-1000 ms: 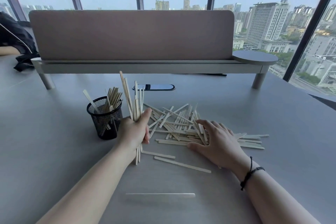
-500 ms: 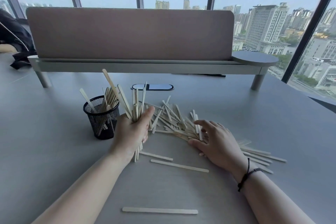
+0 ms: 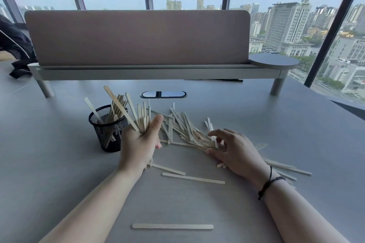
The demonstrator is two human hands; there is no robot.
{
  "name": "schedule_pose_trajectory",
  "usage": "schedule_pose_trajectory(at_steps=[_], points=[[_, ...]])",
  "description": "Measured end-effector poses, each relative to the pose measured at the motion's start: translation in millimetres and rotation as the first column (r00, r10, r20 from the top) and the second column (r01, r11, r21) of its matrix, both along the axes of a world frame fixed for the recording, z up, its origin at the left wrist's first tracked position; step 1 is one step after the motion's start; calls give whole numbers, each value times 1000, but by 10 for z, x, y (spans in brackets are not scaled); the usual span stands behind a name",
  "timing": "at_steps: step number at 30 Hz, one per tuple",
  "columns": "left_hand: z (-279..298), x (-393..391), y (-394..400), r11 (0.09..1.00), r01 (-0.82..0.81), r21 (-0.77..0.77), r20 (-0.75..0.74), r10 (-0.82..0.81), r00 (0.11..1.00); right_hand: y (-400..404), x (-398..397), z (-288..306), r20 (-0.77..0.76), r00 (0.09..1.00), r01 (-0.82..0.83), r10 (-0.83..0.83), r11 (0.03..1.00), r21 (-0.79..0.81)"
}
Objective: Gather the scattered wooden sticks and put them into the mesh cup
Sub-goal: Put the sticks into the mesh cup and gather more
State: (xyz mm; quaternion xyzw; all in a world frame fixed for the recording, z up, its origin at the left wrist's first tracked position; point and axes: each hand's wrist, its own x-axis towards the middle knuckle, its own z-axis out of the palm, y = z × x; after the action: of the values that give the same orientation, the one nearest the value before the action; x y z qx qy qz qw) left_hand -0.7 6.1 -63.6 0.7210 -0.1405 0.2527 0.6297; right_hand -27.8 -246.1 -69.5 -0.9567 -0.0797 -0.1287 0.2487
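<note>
My left hand (image 3: 140, 144) is curled tight round an upright bundle of thin pale wooden sticks (image 3: 143, 116), their tops fanning out just beside the black wire-mesh cup (image 3: 107, 128), which stands on the grey table (image 3: 49, 163) and already holds several sticks. My right hand (image 3: 235, 152) rests on the loose heap of flat pale wooden sticks (image 3: 185, 130) to the right of the bundle, fingers bent and gathering some against my thumb. More sticks lie behind my wrist, and a single long stick (image 3: 172, 226) lies near me, well apart.
</note>
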Motion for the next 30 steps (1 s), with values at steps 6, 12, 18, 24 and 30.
schedule_pose_trajectory(at_steps=[6, 12, 18, 24, 30], points=[[-37, -2, -12, 997, 17, 78, 29, -19, 999, -26, -10, 14, 15, 1000, 5, -5, 1000, 4], [-2, -33, -26, 999, 10, 47, -48, -7, 999, 10, -22, 16, -1, 998, 68, -68, 992, 106], [26, -45, -17, 999, 44, -11, -42, -45, 998, -16, -69, 137, 152, 976, 108, -156, 952, 288], [47, -28, -18, 993, 75, -88, -103, -84, 991, -157, -217, 190, 75, 988, 118, -134, 975, 187], [162, -169, 7, 970, 134, -202, -116, -160, 980, -5, -268, 241, -60, 974, 211, -218, 972, -105]])
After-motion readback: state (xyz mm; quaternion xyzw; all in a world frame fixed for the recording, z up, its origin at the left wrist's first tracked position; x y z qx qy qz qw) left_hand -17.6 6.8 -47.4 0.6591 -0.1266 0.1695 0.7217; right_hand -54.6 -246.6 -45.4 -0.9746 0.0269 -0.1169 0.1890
